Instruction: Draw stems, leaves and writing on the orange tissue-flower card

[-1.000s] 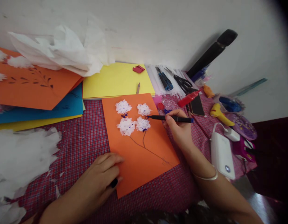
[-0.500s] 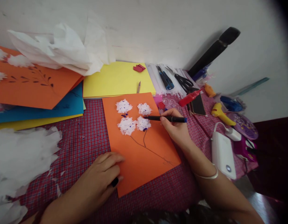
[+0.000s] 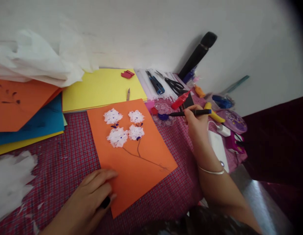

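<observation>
In the head view my right hand (image 3: 196,122) pinches a black pen (image 3: 180,113) with a blue end. Its tip touches or hovers right over the blue paint (image 3: 163,116) in a clear flower-shaped palette (image 3: 169,122); red paint (image 3: 154,111) sits beside it. My left hand (image 3: 98,192), a dark ring on one finger, lies with fingers stretched out over the lower left edge of an orange sheet (image 3: 131,176). That sheet bears several white crumpled-paper flowers (image 3: 117,136) dotted with blue, dark blue leaf marks (image 3: 114,126) and a drawn stem (image 3: 148,160).
Behind the orange sheet lie yellow paper (image 3: 97,89), a pencil stub (image 3: 128,94), a blue cutter (image 3: 155,82), black scissors (image 3: 174,85) and a red tube (image 3: 180,100). White tissue (image 3: 9,186) and stacked coloured sheets (image 3: 24,112) are left. A yellow glue gun (image 3: 215,114) and white box (image 3: 217,143) stand right.
My right hand has carried the pen from the lower right flower to the blue paint. Dark blue marks now show between the two right flowers. The view has swung right; my left hand stays on the sheet.
</observation>
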### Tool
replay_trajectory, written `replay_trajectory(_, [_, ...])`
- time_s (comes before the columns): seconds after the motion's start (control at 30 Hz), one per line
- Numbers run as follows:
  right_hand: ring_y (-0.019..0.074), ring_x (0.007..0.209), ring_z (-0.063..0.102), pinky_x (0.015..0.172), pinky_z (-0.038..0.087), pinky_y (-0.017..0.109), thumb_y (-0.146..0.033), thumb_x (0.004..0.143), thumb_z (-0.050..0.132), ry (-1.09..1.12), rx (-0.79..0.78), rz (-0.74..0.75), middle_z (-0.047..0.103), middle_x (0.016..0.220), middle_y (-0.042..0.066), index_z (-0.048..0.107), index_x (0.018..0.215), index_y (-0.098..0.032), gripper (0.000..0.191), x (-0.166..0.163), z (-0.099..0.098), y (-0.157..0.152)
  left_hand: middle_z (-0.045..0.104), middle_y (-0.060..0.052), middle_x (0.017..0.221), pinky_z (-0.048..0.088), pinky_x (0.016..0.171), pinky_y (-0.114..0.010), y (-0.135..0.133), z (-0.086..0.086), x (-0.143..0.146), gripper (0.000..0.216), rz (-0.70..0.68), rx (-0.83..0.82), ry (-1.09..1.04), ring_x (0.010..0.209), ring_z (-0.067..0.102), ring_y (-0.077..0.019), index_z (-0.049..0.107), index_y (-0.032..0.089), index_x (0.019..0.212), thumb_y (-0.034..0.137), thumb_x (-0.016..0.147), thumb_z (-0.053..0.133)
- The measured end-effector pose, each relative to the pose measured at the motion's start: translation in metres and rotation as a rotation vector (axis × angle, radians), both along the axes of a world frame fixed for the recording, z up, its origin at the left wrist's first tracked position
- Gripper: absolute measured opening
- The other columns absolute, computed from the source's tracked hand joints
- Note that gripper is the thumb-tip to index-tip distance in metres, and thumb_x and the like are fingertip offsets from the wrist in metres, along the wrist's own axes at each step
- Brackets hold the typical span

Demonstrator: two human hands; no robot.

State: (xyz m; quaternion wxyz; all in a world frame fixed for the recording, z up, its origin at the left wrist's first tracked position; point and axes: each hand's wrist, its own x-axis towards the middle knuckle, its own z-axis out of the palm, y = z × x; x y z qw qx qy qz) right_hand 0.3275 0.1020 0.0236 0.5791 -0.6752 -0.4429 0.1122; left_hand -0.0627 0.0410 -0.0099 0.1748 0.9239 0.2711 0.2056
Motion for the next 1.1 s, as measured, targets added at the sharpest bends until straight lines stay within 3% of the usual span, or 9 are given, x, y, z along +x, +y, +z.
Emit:
replay_trajectory(0.2, [0.0104, 0.049, 0.041, 0.048, 0.031, 0.027, -0.023, 0.078, 0.061, -0.030, -0.038, 0.057, 0.048, 0.055, -0.005, 0.057, 0.068, -0.022, 0.011, -0.009, -0.006, 0.003, 0.067, -0.002, 0.117, 0.050, 0.093, -0.025, 0.002, -0.003, -0.003, 0.009, -0.021, 0.048, 0.003, 0.109, 0.061, -0.0169, 0.061, 0.023, 0.083, 0.027, 0.092, 0.059])
replay_trajectory(0.43, [0.0115, 0.048, 0.046, 0.048, 0.036, 0.027, -0.028, 0.080, 0.064, -0.008, -0.066, 0.165, 0.052, 0.055, -0.006, 0.057, 0.073, -0.023, 0.011, -0.017, -0.015, 0.006, 0.067, -0.002, 0.118, 0.052, 0.093, -0.030, -0.001, 0.000, -0.002, 0.007, 0.003, -0.056, 0.011, 0.111, 0.062, -0.0192, 0.062, 0.024, 0.086, 0.026, 0.091, 0.060])
replay_trajectory(0.73, [0.0114, 0.047, 0.048, 0.047, 0.036, 0.026, -0.028, 0.080, 0.065, 0.041, -0.080, 0.177, 0.053, 0.053, -0.006, 0.058, 0.074, -0.023, 0.011, -0.017, -0.015, 0.006, 0.068, -0.003, 0.114, 0.051, 0.091, -0.030, -0.001, 0.009, 0.003, 0.013, -0.010, -0.080, 0.028, 0.107, 0.063, -0.0195, 0.059, 0.022, 0.080, 0.018, 0.091, 0.055])
replay_trajectory(0.87, [0.0107, 0.047, 0.046, 0.047, 0.035, 0.026, -0.026, 0.082, 0.063, 0.048, 0.025, 0.110, 0.053, 0.054, -0.006, 0.059, 0.075, -0.023, 0.009, -0.025, -0.009, -0.001, 0.067, -0.006, 0.117, 0.052, 0.092, -0.030, -0.002, 0.013, 0.005, 0.015, -0.013, -0.150, 0.058, 0.109, 0.062, -0.0191, 0.060, 0.021, 0.083, 0.014, 0.092, 0.051])
replay_trajectory(1.1, [0.0119, 0.055, 0.052, 0.054, 0.040, 0.028, -0.027, 0.084, 0.064, 0.029, -0.117, 0.408, 0.058, 0.064, -0.004, 0.062, 0.084, -0.023, 0.005, -0.066, -0.006, -0.013, 0.066, -0.006, 0.120, 0.051, 0.096, -0.033, -0.004, 0.013, 0.004, 0.017, 0.000, -0.217, 0.062, 0.113, 0.059, -0.0205, 0.062, 0.021, 0.085, 0.010, 0.091, 0.050])
